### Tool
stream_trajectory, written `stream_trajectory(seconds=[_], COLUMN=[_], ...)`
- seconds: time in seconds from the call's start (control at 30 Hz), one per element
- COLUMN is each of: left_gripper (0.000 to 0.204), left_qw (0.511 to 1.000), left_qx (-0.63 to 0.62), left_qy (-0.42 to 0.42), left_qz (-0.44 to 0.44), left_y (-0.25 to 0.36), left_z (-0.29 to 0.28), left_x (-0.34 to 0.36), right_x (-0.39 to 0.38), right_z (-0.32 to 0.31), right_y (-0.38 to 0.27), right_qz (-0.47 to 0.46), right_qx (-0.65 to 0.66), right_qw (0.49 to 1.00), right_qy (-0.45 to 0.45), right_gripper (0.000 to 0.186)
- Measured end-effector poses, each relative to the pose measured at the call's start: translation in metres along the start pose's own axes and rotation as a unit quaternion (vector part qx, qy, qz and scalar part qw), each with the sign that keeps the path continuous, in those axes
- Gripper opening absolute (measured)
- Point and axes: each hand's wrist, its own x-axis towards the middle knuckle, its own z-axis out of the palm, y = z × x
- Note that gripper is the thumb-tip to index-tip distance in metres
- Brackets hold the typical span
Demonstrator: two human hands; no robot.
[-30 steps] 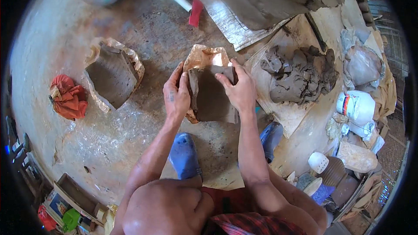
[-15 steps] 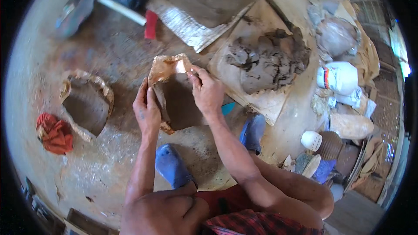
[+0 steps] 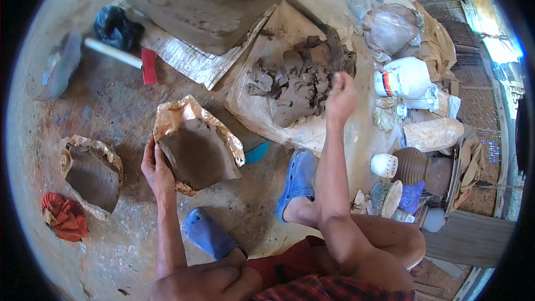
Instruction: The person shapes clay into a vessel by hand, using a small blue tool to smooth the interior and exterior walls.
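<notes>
Tan crinkled-rim mould (image 3: 171, 117) lined with grey clay (image 3: 200, 153): left hand (image 3: 158, 171) pinches one side; lopsided pressure could tilt it. Right hand (image 3: 341, 99) curled, contents unclear.

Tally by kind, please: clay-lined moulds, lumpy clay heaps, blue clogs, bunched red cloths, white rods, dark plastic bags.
Clay-lined moulds: 2
Lumpy clay heap: 1
Blue clogs: 2
Bunched red cloth: 1
White rod: 1
Dark plastic bag: 1
Total: 8

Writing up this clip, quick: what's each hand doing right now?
Left hand: against the left edge of the mould; grip unclear.
Right hand: curled, at the right edge of the clay heap; can't tell if it holds anything.
</notes>
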Motion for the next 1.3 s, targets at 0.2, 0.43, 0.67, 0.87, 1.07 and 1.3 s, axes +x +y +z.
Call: stream_trajectory(seconds=[0.2,0.43,0.67,0.87,1.07,1.3], left_gripper=[0.047,0.045,0.044,0.047,0.054,0.051], left_qw=[0.994,0.984,0.97,0.977,0.991,0.988], left_qx=[0.096,0.169,0.234,0.213,0.095,0.094], left_qy=[-0.013,-0.055,-0.063,-0.021,0.025,0.04], left_qz=[-0.04,0.0,-0.021,-0.006,0.087,0.111], left_y=[0.02,0.04,0.031,0.034,0.068,0.088], left_z=[-0.016,-0.003,-0.024,-0.013,-0.006,-0.005], left_x=[0.004,0.001,-0.027,-0.027,-0.009,-0.02], right_x=[-0.037,-0.02,0.003,0.031,0.016,0.024], right_z=[0.028,0.022,0.005,-0.046,0.01,0.04], right_y=[-0.052,-0.045,-0.019,-0.007,-0.022,-0.013], right_qz=[-0.081,-0.084,-0.081,0.006,-0.147,-0.141], right_qx=[-0.206,-0.209,-0.011,0.065,-0.109,-0.126], right_qw=[0.967,0.961,0.976,0.998,0.983,0.98], right_qy=[-0.124,-0.161,-0.201,-0.016,0.02,0.064], right_gripper=[0.07,0.057,0.045,0.049,0.049,0.043])
